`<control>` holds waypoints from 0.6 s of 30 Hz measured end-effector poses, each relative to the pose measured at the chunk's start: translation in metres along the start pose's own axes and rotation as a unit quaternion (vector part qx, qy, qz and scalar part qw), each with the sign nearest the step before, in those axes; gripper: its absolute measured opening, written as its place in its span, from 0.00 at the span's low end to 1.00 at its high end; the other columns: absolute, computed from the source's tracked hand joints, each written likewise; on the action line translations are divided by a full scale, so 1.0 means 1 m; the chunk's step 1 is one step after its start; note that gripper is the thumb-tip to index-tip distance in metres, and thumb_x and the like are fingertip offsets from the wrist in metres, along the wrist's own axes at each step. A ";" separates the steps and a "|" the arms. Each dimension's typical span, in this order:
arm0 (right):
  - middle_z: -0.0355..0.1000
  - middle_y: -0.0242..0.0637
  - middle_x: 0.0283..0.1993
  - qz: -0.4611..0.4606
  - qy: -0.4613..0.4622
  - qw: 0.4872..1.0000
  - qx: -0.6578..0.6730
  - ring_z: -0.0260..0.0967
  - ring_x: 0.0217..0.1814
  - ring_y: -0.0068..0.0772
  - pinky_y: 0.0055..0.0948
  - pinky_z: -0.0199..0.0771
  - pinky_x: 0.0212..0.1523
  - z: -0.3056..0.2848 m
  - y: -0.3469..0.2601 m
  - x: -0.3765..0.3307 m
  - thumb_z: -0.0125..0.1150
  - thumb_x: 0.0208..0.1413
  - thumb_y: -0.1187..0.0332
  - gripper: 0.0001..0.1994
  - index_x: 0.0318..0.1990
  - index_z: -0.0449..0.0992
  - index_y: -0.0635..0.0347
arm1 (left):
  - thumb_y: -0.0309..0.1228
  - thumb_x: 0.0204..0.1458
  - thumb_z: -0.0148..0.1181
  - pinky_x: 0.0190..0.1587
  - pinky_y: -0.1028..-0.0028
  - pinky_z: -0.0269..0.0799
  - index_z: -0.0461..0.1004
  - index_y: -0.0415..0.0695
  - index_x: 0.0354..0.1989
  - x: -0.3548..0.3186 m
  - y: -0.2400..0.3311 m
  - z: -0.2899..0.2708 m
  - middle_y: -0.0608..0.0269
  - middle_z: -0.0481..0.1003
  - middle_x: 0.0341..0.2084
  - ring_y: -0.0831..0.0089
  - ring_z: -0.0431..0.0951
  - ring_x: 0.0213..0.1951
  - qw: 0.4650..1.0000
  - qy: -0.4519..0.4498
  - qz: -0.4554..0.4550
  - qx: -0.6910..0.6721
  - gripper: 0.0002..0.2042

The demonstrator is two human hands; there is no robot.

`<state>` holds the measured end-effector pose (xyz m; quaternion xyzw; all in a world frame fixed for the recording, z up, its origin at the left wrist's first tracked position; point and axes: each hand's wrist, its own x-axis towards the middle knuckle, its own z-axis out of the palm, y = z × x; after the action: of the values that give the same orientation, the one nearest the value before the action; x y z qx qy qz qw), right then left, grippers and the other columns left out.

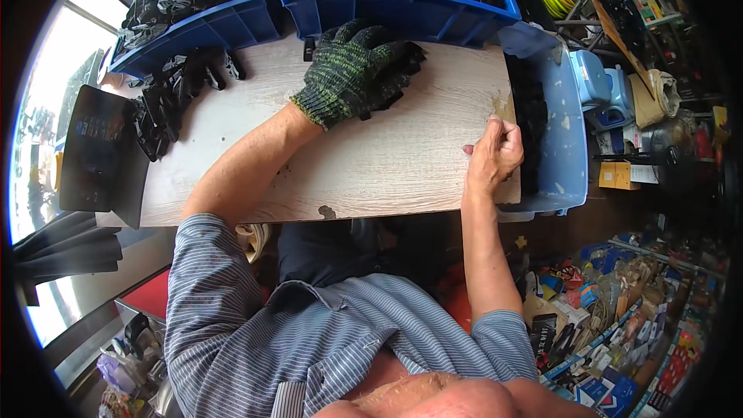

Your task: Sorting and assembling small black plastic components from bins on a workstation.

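Note:
My left hand [348, 73] wears a green and black knitted glove and lies over the table near the front blue bin. Its fingers curl over a bunch of small black plastic parts [398, 77], whose ends stick out on its right side. At the table's right edge, my bare right hand [495, 156] is closed, beside a light blue tub [563, 162]. Whatever its fingers hold, if anything, is hidden. One small black part [309, 49] sits just left of the glove, against the bin.
Two blue bins [402, 11] [209, 35] full of black parts line the table's far side. More black parts [166, 104] lie loose at the left, next to a dark upright panel [97, 151]. Black pieces fill the light blue tub. Crowded shelves stand at the right.

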<state>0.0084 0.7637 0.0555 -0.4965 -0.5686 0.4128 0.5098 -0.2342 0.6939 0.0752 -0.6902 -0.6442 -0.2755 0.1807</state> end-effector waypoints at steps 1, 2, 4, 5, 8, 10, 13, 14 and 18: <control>0.69 0.32 0.21 -0.004 -0.003 1.000 -0.013 0.64 0.16 0.18 0.19 0.71 0.14 0.000 -0.001 -0.001 0.57 0.62 0.65 0.12 0.30 0.71 0.66 | 0.44 0.54 0.61 0.53 0.50 0.69 0.78 0.56 0.52 -0.002 -0.003 0.005 0.59 0.78 0.45 0.52 0.75 0.51 0.999 0.034 0.011 -0.002 0.17; 0.69 0.33 0.22 -0.007 -0.006 1.000 -0.026 0.65 0.16 0.18 0.19 0.71 0.14 0.001 -0.001 -0.001 0.57 0.62 0.65 0.12 0.31 0.71 0.66 | 0.44 0.54 0.61 0.53 0.50 0.69 0.78 0.56 0.52 -0.007 -0.007 0.007 0.59 0.78 0.45 0.52 0.75 0.51 0.999 0.033 0.009 0.000 0.17; 0.70 0.33 0.22 -0.007 -0.006 1.000 -0.030 0.65 0.16 0.19 0.19 0.72 0.14 0.001 -0.004 -0.001 0.57 0.62 0.65 0.13 0.31 0.71 0.66 | 0.43 0.57 0.60 0.54 0.53 0.70 0.78 0.50 0.51 -0.007 -0.010 0.001 0.54 0.78 0.47 0.52 0.74 0.53 0.999 0.019 -0.019 -0.040 0.17; 0.70 0.34 0.22 -0.008 -0.006 0.999 -0.034 0.66 0.16 0.19 0.19 0.72 0.14 0.002 -0.004 -0.002 0.57 0.62 0.64 0.13 0.31 0.72 0.66 | 0.43 0.57 0.60 0.54 0.53 0.70 0.78 0.50 0.51 -0.007 -0.013 -0.004 0.54 0.78 0.47 0.52 0.74 0.53 0.999 0.018 -0.020 -0.040 0.17; 0.70 0.34 0.23 -0.005 -0.007 1.000 -0.019 0.66 0.16 0.19 0.19 0.72 0.14 0.001 0.000 0.001 0.57 0.62 0.64 0.13 0.31 0.72 0.66 | 0.39 0.58 0.61 0.52 0.58 0.73 0.79 0.46 0.50 -0.008 -0.021 -0.023 0.53 0.79 0.46 0.54 0.77 0.49 0.981 0.071 -0.080 -0.160 0.15; 0.65 0.30 0.20 0.000 0.000 1.000 -0.009 0.61 0.16 0.17 0.20 0.71 0.14 0.004 -0.002 0.001 0.57 0.61 0.65 0.12 0.29 0.71 0.64 | 0.28 0.61 0.58 0.51 0.71 0.75 0.77 0.42 0.53 -0.011 -0.022 -0.034 0.56 0.79 0.47 0.67 0.79 0.47 0.941 0.082 -0.182 -0.274 0.13; 0.60 0.26 0.18 0.005 0.009 1.000 0.007 0.55 0.16 0.15 0.21 0.70 0.14 0.006 -0.004 0.001 0.58 0.59 0.66 0.12 0.27 0.70 0.63 | 0.24 0.60 0.57 0.49 0.74 0.76 0.78 0.40 0.51 -0.035 -0.028 -0.049 0.58 0.80 0.45 0.73 0.80 0.45 0.925 0.099 -0.207 -0.302 0.12; 0.60 0.26 0.18 0.003 0.012 1.000 0.012 0.55 0.16 0.15 0.21 0.70 0.14 0.006 -0.003 0.001 0.58 0.59 0.66 0.12 0.27 0.70 0.63 | 0.24 0.60 0.57 0.49 0.73 0.75 0.78 0.40 0.50 -0.044 -0.032 -0.051 0.57 0.81 0.44 0.73 0.80 0.45 0.939 0.108 -0.186 -0.267 0.11; 0.60 0.27 0.18 -0.009 0.006 1.000 0.011 0.55 0.16 0.15 0.21 0.70 0.14 0.006 0.000 0.002 0.59 0.59 0.66 0.11 0.28 0.70 0.63 | 0.26 0.58 0.59 0.47 0.68 0.76 0.80 0.44 0.47 -0.081 -0.044 -0.063 0.54 0.80 0.45 0.61 0.81 0.45 0.966 0.061 -0.221 -0.116 0.10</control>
<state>0.0029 0.7659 0.0548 -0.4876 -0.5656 0.4116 0.5224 -0.2886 0.5970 0.0703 -0.5291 -0.7320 -0.4230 0.0728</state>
